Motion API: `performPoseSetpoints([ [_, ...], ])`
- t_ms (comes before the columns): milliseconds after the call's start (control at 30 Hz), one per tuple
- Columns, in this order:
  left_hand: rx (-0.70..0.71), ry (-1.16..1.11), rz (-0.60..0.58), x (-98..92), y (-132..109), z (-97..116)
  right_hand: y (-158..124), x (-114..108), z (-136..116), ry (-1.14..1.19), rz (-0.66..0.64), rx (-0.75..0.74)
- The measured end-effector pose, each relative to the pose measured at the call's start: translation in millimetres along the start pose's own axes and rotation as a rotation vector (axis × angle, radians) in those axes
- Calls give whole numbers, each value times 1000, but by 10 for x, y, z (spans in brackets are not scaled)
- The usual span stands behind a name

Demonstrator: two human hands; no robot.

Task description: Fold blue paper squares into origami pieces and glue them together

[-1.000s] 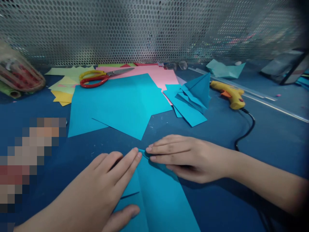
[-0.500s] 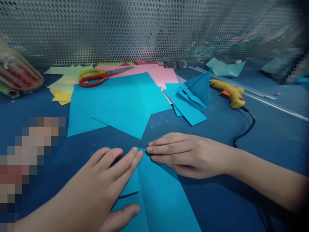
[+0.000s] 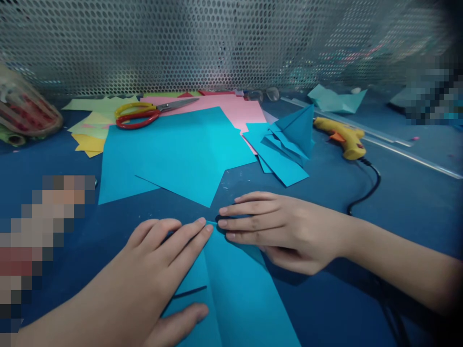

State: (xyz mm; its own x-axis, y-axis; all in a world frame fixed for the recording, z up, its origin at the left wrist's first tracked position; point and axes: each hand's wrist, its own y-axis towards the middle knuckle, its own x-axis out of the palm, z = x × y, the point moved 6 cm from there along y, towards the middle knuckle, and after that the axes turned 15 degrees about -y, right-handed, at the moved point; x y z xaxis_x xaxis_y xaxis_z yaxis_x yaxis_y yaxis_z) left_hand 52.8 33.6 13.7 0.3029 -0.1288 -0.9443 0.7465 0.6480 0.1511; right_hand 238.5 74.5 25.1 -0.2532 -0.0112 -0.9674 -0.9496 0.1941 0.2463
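Observation:
A sheet of blue paper (image 3: 238, 289) with a lengthwise crease and a folded-in edge lies in front of me, its near end cut off by the frame. My left hand (image 3: 162, 270) rests on its left side, fingertips at the narrow far tip and thumb apart, lower down on the paper. Across the tip, my right hand (image 3: 282, 231) lies with its fingers stretched along the upper right edge. Both hands are open, pressing from above and not wrapped round anything. Part of the sheet is hidden beneath them.
Beyond lie blue sheets (image 3: 170, 149), scissors (image 3: 137, 115), pink paper (image 3: 217, 106) and a folded blue paper piece (image 3: 292, 140). A yellow glue gun (image 3: 347, 137) with its black cord is at right. A plastic jar (image 3: 27, 106) stands left. Perforated metal (image 3: 217, 43) closes off the back.
My right hand's fingers have spread slightly and its thumb has dropped a little lower. My left hand and the paper stay nearly in place; the view has shifted slightly.

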Motion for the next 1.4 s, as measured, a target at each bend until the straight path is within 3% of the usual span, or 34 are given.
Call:
performPoseSetpoints([
  [333,77,48,123,2,-27,121,43,6,26,81,33,12],
  [600,114,104,127,24,-18,173,44,-6,34,99,79,11],
  [800,61,-3,145,-25,15,100,41,0,50,141,98,36],
  [1000,-59,-92,106,-35,27,4,52,-3,38,138,114,58],
  [1233,54,-53,7,-67,115,-10,56,-9,30,141,37,12],
  [1400,76,-45,-49,-67,136,-23,70,-35,51,132,70,4],
])
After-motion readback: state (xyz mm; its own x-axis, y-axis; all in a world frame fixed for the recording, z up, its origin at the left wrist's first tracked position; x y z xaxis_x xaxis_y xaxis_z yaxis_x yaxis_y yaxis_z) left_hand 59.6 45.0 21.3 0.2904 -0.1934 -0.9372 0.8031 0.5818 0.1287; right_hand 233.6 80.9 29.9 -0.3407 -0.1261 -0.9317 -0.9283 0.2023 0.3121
